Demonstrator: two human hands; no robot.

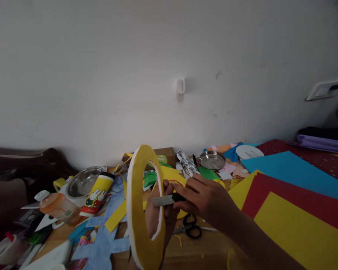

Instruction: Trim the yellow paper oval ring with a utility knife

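Note:
My left hand (156,213) holds a yellow foam ring (139,210) upright, fingers gripping its inner edge from behind. My right hand (204,197) grips a craft knife (165,200) with a black handle, its blade pointing left at the ring's inner rim. Black-handled scissors (191,227) lie on the wooden table just below my right hand.
Coloured paper sheets (293,195) in blue, red and yellow cover the right side. To the left stand a glue tube with rabbit print (97,195), an orange bottle (59,208), a steel bowl (83,182) and blue paper cut-outs (104,240). A small steel dish (212,160) sits by the wall.

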